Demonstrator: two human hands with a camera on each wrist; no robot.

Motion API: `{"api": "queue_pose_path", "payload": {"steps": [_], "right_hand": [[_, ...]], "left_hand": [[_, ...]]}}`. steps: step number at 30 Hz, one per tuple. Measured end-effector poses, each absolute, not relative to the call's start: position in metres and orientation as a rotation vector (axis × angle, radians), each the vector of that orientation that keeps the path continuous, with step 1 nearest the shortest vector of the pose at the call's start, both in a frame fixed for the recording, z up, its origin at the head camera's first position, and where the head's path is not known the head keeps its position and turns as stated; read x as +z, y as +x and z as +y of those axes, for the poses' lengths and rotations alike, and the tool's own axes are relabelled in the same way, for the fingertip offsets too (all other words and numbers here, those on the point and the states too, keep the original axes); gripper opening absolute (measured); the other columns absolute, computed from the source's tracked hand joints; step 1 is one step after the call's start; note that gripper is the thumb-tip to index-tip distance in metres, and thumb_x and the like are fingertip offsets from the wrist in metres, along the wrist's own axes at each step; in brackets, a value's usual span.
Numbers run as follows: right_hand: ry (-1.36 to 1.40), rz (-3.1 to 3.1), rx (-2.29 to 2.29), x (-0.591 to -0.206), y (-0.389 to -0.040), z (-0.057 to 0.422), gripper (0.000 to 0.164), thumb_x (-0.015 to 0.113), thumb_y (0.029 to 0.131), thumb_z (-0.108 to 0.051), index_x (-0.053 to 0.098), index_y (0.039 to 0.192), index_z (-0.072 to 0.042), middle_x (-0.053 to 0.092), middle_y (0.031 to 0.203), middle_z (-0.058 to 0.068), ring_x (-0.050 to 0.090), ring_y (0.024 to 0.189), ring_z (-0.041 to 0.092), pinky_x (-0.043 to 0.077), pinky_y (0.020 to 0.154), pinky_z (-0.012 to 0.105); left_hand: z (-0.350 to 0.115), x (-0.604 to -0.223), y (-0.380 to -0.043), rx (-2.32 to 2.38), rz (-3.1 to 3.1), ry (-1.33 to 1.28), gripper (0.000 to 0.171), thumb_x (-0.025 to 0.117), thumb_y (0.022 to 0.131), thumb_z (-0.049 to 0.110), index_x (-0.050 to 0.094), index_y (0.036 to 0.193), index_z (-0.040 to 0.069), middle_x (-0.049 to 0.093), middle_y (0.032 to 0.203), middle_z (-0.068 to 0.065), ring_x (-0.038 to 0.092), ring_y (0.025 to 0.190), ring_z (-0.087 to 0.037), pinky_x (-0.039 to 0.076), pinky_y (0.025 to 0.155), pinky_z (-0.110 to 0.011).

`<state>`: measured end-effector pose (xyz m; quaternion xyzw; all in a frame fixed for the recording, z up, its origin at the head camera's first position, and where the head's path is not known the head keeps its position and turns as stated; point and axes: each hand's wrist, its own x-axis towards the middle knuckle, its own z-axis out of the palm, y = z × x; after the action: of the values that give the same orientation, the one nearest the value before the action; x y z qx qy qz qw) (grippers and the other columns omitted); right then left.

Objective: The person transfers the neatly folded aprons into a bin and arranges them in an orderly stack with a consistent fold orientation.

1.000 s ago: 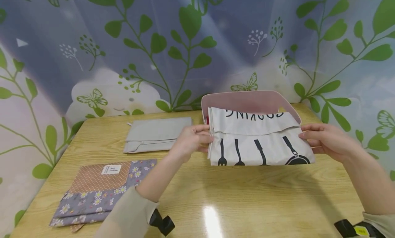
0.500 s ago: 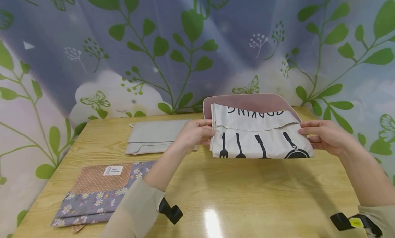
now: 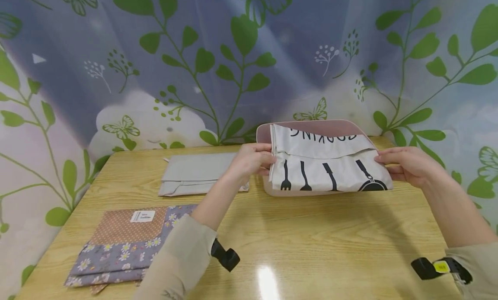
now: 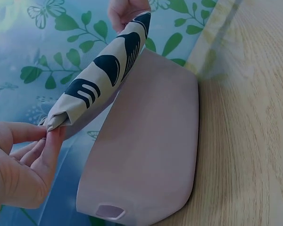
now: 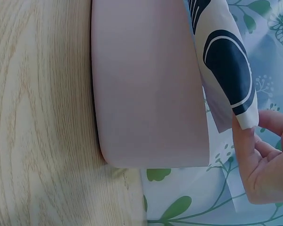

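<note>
A folded white apron with black kitchen-utensil prints and lettering is stretched between both hands. At its left edge my left hand pinches the layers between thumb and fingers, as the left wrist view also shows for the apron. On the opposite edge my right hand pinches a corner in the same way. The apron is held over the open top of a pink plastic bin, hiding most of its inside. In the right wrist view, the bin's smooth side stands below the apron.
A folded grey apron lies on the wooden table left of the bin. Nearer the front left is a folded purple floral apron with a brown dotted panel, partly behind the left sleeve. A patterned curtain hangs behind the table.
Both hands have raised the white apron and moved it slightly back over the bin. More of the bin's front now shows beneath it. The grip stays the same.
</note>
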<state>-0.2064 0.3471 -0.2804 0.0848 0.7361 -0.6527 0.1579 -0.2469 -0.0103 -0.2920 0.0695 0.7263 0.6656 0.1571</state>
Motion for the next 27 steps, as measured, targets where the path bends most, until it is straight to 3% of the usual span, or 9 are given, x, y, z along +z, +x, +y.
{"api": "queue_pose_path", "payload": {"steps": [8,17,27], "right_hand": [[0.254,2.132,-1.829,-0.281,-0.215,0.345,0.022,0.057,0.092,-0.012,0.066,0.077,-0.025,0.065,0.078,-0.006,0.067,0.071,0.011,0.055,0.067,0.026],[0.235,2.119,-1.813,-0.279,-0.230,0.344,0.019,0.057,0.093,-0.014,0.064,0.079,-0.025,0.062,0.081,-0.006,0.065,0.073,0.011,0.055,0.069,0.027],[0.274,1.915,-2.007,-0.286,-0.240,0.342,0.018,0.055,0.093,-0.010,0.064,0.080,-0.019,0.063,0.080,-0.004,0.062,0.072,0.010,0.053,0.065,0.023]], "left_hand": [[-0.010,-0.292,-0.255,1.909,2.078,0.185,0.042,0.062,0.083,-0.003,0.056,0.124,-0.001,0.065,0.100,-0.018,0.060,0.070,-0.015,0.054,0.060,-0.024],[-0.011,-0.293,-0.269,1.971,2.004,0.138,0.042,0.061,0.083,-0.005,0.056,0.125,-0.001,0.063,0.109,-0.019,0.062,0.075,-0.016,0.055,0.066,-0.026],[-0.013,-0.295,-0.280,2.081,1.870,0.010,0.043,0.062,0.084,-0.003,0.057,0.126,0.005,0.065,0.108,-0.014,0.060,0.062,-0.011,0.051,0.056,-0.020]]}}
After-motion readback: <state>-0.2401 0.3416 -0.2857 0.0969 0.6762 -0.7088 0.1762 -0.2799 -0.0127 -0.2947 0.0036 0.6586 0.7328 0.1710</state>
